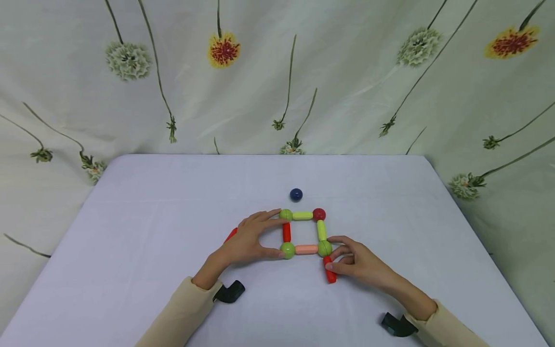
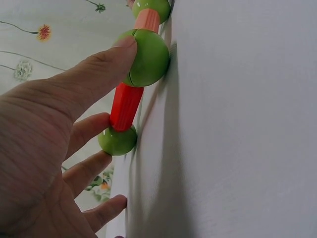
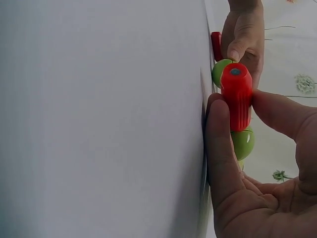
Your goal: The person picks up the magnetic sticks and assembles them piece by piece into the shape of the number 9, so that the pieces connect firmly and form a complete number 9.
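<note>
A square of magnetic sticks and balls lies on the table, with a green ball (image 1: 287,250), another green ball (image 1: 285,215), a green ball (image 1: 324,248) and a red ball (image 1: 319,214) at its corners. My left hand (image 1: 249,240) spans the left side, thumb on the near ball, fingertips at the far one, a red stick (image 2: 126,105) between them. My right hand (image 1: 362,265) pinches a red magnetic stick (image 3: 237,96) between thumb and fingers. This stick's far end meets the near right ball; its free end points toward me.
Beyond the square sits a dark blue ball (image 1: 296,194). Another red stick (image 1: 231,234) lies partly hidden behind my left hand. A black wrist camera (image 1: 231,291) hangs by the left sleeve, another black camera (image 1: 396,325) by the right. Flowered cloth (image 1: 347,96) hangs behind the white table (image 1: 173,193).
</note>
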Demonstrator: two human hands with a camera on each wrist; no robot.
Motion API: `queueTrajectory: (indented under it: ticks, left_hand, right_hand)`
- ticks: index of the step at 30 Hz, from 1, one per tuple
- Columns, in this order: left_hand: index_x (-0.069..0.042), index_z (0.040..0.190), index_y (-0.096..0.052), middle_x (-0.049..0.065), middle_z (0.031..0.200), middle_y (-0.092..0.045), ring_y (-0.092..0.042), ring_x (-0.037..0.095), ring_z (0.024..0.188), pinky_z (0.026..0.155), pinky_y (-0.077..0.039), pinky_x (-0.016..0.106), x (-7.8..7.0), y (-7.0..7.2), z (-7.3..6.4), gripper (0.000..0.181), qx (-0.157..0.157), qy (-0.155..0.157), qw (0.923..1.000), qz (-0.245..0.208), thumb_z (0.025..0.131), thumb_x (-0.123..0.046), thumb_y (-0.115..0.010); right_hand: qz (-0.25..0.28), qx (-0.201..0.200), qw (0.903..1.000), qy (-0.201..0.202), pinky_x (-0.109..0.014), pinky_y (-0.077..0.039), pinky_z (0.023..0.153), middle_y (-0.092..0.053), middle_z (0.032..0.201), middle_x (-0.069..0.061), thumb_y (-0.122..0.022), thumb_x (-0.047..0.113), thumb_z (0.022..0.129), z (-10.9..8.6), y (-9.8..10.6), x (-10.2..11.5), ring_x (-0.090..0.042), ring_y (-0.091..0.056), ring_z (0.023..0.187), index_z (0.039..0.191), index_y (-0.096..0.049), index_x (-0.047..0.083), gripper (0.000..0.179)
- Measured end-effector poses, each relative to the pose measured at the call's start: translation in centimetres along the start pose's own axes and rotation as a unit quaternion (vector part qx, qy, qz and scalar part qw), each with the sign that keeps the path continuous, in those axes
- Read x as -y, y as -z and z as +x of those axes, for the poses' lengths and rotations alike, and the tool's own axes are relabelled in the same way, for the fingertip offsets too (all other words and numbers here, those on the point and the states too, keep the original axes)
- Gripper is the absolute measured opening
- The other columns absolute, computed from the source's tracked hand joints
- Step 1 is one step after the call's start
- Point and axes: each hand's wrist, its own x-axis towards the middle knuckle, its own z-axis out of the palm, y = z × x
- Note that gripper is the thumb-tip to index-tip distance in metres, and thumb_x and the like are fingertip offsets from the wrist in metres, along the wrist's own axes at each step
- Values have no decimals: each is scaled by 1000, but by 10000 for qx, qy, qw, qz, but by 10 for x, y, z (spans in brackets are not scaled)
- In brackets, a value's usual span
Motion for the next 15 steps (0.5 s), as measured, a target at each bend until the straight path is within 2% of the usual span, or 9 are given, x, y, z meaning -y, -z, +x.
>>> queueTrajectory:
  ticks: [7, 15]
  left_hand:
    - [-26, 144, -55, 4, 161, -35, -27, 40, 147, 113, -20, 69, -1, 1, 0, 73, -1, 0, 10000, -12, 79, -40, -84]
    - [-27, 145, -54, 3, 162, -34, -26, 40, 148, 114, -20, 67, -2, 1, -1, 74, 17, 71, 10000, 15, 79, -40, -84]
  right_hand:
    - [78, -28, 10000, -17, -25, -53, 80, -67, 108, -10, -74, 23, 91, -1, 0, 1, -20, -69, 86, 144, -43, 2, 65]
    - [71, -53, 10000, 6, -25, -54, 80, -66, 107, -10, -76, 25, 90, 0, 0, -1, -20, -70, 85, 144, -44, 2, 67]
